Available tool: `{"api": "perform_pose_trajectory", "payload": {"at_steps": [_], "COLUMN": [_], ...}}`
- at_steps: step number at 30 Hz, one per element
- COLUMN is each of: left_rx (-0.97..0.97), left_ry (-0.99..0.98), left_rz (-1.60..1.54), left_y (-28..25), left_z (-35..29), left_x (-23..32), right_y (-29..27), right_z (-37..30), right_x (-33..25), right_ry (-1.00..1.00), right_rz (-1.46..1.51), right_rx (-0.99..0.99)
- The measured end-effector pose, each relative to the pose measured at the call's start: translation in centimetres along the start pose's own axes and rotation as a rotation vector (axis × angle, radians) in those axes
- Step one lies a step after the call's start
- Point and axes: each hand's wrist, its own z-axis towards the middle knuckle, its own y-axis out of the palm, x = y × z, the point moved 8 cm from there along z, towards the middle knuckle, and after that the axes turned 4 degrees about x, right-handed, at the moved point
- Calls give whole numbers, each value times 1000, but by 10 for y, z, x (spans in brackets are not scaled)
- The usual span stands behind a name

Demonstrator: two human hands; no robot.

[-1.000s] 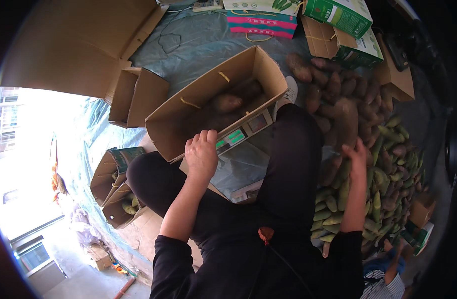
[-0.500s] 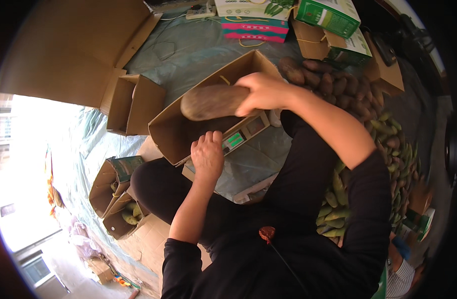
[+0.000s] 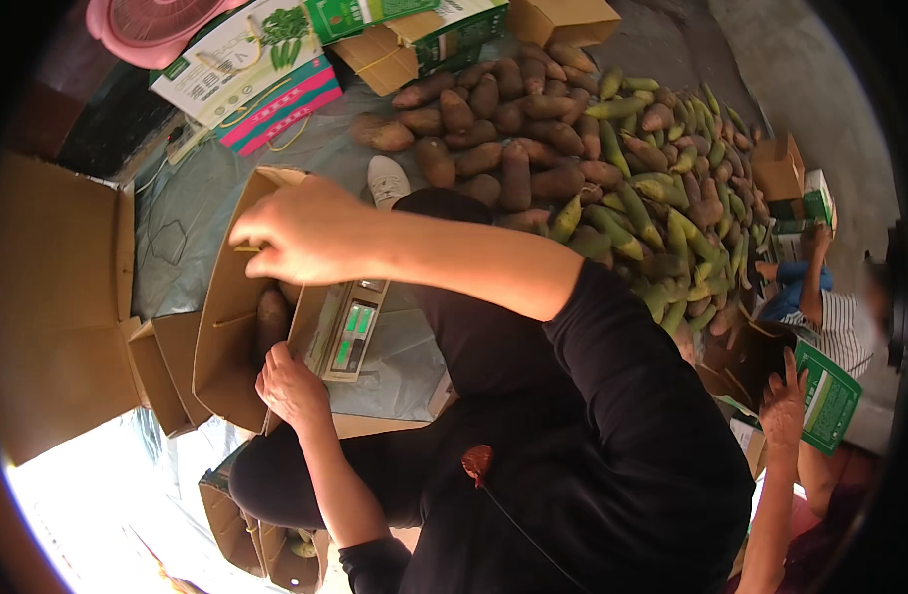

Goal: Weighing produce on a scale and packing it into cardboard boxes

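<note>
An open, long cardboard box (image 3: 216,356) stands tilted on a scale (image 3: 350,337) with a lit green display. My left hand (image 3: 294,388) has its fingers curled over the box's near side edge. Above the far part of the box is my right hand (image 3: 310,236), fingers apart and nothing seen in them. Inside the box lies a dark reddish-brown radish (image 3: 273,319); my right hand and the box wall hide some of the interior.
Brown radishes (image 3: 513,173) and green radishes (image 3: 637,213) are heaped to the right. Printed cartons (image 3: 251,69) and a pink basket (image 3: 157,30) stand at the back. Smaller boxes (image 3: 172,361) are at left. Two people work at far right, one touching a green carton (image 3: 830,396).
My right hand has let go of the brown radish it was holding over the box. A radish now shows inside. The view has swung right, exposing more of the heap and the other people.
</note>
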Motion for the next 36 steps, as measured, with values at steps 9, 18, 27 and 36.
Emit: {"api": "perform_pose_trajectory", "payload": {"at_steps": [9, 18, 27, 36], "left_rx": [-43, -49, 58, -45], "left_ry": [-44, -68, -52, -123], "left_rz": [-35, -46, -58, -53], "left_y": [0, 0, -6, -13], "left_z": [-1, 2, 0, -4], "left_x": [1, 4, -5, -12], "right_y": [-112, -22, 19, 15], "right_z": [-179, -402, -406, -392], "right_x": [191, 291, 317, 327], "right_ry": [591, 1055, 1034, 1025], "right_rz": [-116, -259, -192, -98], "right_rx": [412, 187, 25, 111]}}
